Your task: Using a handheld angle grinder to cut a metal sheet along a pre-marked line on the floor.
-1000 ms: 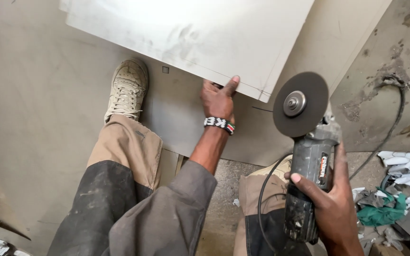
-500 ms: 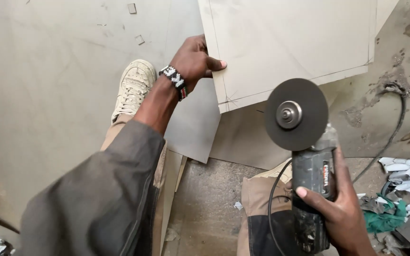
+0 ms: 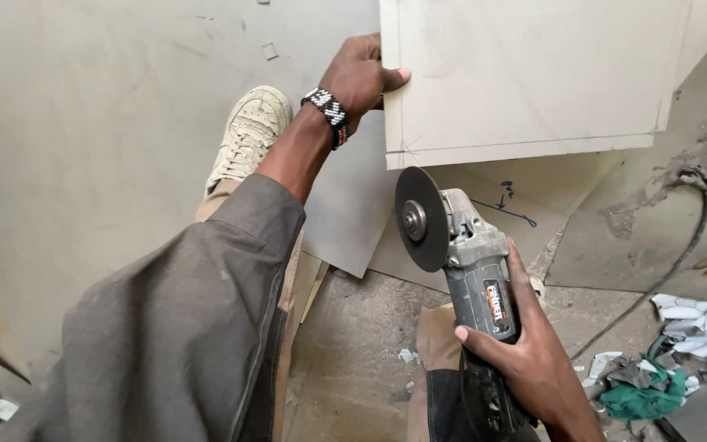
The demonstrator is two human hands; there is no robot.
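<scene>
Angle grinder (image 3: pixel 472 270), lower centre of the frame, sits clenched in my right hand (image 3: pixel 533 368), disc just below the marked metal sheet (image 3: pixel 525 78) whose upper-centre edge my left hand (image 3: pixel 362 74) grips, so lining up the cut seems next.

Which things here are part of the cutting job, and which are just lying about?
In use: angle grinder in right hand; pale sheet gripped at its edge by left hand.
Lying about: green rag, white scraps, cable on floor.
</scene>
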